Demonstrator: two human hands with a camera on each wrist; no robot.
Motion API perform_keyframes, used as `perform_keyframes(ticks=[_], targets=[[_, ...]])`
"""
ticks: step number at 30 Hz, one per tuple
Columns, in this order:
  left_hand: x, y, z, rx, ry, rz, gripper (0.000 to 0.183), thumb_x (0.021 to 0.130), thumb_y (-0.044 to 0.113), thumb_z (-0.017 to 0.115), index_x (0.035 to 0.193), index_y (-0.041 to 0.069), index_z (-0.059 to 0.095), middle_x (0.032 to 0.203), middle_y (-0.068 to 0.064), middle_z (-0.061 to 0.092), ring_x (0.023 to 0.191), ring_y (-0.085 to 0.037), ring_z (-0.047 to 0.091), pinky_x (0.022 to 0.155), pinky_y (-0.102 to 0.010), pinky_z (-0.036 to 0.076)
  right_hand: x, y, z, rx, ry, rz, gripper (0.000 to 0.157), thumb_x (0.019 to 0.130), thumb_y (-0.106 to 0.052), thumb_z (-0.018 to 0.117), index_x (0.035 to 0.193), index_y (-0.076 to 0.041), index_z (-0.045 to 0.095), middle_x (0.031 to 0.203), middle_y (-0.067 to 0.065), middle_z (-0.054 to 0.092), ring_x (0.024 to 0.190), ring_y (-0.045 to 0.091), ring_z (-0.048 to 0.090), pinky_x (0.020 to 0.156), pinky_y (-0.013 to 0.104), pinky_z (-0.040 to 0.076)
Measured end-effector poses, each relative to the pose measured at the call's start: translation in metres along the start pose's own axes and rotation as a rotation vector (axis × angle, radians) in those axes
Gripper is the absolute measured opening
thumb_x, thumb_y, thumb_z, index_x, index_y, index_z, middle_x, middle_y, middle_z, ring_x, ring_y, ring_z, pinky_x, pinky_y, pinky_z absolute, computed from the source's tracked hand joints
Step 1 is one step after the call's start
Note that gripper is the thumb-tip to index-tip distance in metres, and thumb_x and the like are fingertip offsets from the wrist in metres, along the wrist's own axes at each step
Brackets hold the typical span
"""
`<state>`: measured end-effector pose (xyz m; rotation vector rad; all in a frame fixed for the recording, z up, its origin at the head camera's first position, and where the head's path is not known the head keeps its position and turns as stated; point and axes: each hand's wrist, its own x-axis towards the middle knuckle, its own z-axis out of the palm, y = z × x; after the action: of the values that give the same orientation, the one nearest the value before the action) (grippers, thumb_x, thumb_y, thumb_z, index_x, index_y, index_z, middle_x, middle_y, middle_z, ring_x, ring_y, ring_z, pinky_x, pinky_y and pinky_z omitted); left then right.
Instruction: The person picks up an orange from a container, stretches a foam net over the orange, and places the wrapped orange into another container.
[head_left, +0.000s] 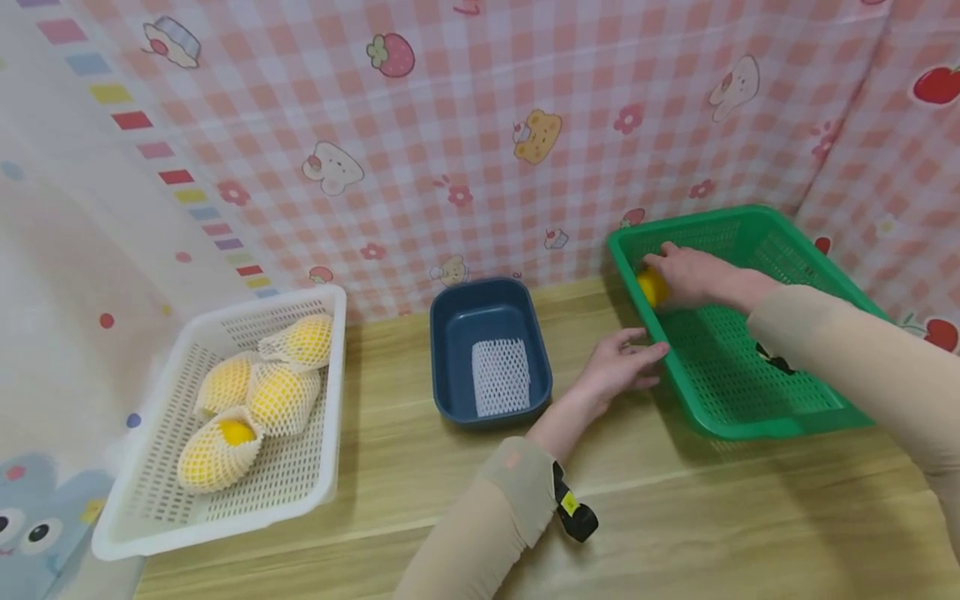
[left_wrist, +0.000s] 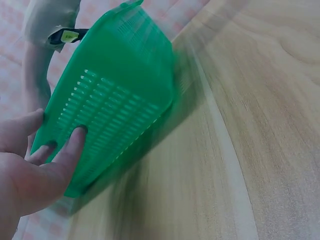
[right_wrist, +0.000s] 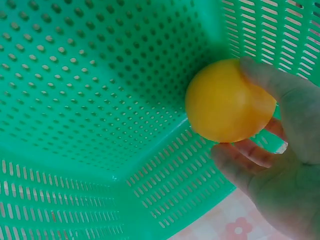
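In the right wrist view, my right hand holds a smooth round yellow-orange fruit between thumb and fingers, inside the green basket. The head view shows that fruit by the basket's left wall, partly covered by the right hand. Against the basket's left side, my left hand has its fingers spread. Its thumb is at the rim and its fingertips meet the slotted outer wall in the left wrist view.
Left of the hands stands a dark blue tray with a white foam net lying in it. Farther left, a white basket contains several yellow fruits in foam nets. A checked cloth hangs behind the wooden table.
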<state>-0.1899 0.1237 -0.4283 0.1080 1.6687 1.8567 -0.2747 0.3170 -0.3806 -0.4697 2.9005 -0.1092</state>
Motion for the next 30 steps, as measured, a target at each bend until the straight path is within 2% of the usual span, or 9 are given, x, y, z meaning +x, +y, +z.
perform_keyframes(ticks=[5,7,12,17,22,26,30], targets=[[-0.002,-0.001,0.0,-0.003,-0.005,0.01,0.052,0.102,0.015,0.07,0.15,0.004,0.054,0.138,-0.021,0.069,0.127,-0.039,0.07,0.1,-0.041,0.063,0.0,0.002,0.004,0.033,-0.039,-0.003,0.076,0.089,-0.017,0.081,0.148,0.011,0.042,0.129,0.037,0.059,0.105,0.044,0.065,0.094,0.061,0.057],[-0.003,-0.001,0.0,-0.001,-0.008,0.012,0.051,0.102,0.014,0.069,0.149,0.004,0.054,0.139,-0.022,0.069,0.127,-0.04,0.069,0.1,-0.041,0.063,0.0,0.002,0.005,0.035,-0.055,0.001,0.08,0.089,-0.015,0.081,0.151,0.012,0.037,0.134,0.04,0.057,0.111,0.048,0.065,0.097,0.062,0.056],[-0.006,-0.001,0.001,0.004,-0.011,0.013,0.05,0.102,0.012,0.069,0.149,0.003,0.054,0.139,-0.022,0.069,0.125,-0.041,0.07,0.1,-0.041,0.063,-0.001,0.003,0.008,0.005,-0.066,-0.003,0.083,0.087,-0.015,0.083,0.152,0.012,0.039,0.14,0.042,0.053,0.117,0.053,0.063,0.101,0.064,0.055],[-0.007,-0.002,0.001,0.013,-0.02,0.013,0.05,0.102,0.013,0.069,0.149,0.004,0.055,0.139,-0.02,0.069,0.125,-0.039,0.071,0.1,-0.041,0.063,-0.001,0.004,0.01,0.003,-0.06,-0.004,0.083,0.084,-0.017,0.086,0.148,0.01,0.041,0.131,0.038,0.059,0.107,0.046,0.066,0.094,0.062,0.058],[-0.01,-0.002,0.003,0.023,-0.015,0.007,0.048,0.101,0.013,0.07,0.147,0.005,0.057,0.136,-0.02,0.071,0.123,-0.042,0.071,0.102,-0.045,0.062,-0.003,0.005,0.014,-0.033,-0.076,0.035,0.091,0.079,-0.026,0.088,0.15,0.01,0.043,0.139,0.041,0.051,0.099,0.043,0.065,0.089,0.059,0.059],[-0.011,-0.002,0.002,0.032,-0.018,0.002,0.047,0.101,0.014,0.071,0.145,0.005,0.058,0.135,-0.019,0.072,0.122,-0.043,0.071,0.103,-0.047,0.061,-0.009,0.004,0.015,-0.054,-0.088,0.049,0.093,0.074,-0.034,0.089,0.146,0.009,0.049,0.13,0.037,0.052,0.089,0.036,0.063,0.08,0.053,0.059],[-0.011,-0.002,-0.001,0.039,-0.032,0.003,0.047,0.102,0.014,0.069,0.146,0.005,0.057,0.138,-0.02,0.07,0.125,-0.04,0.071,0.103,-0.046,0.061,-0.018,0.005,0.008,-0.013,-0.045,0.062,0.09,0.07,-0.033,0.088,0.143,0.006,0.052,0.121,0.032,0.054,0.084,0.033,0.06,0.072,0.048,0.057]])
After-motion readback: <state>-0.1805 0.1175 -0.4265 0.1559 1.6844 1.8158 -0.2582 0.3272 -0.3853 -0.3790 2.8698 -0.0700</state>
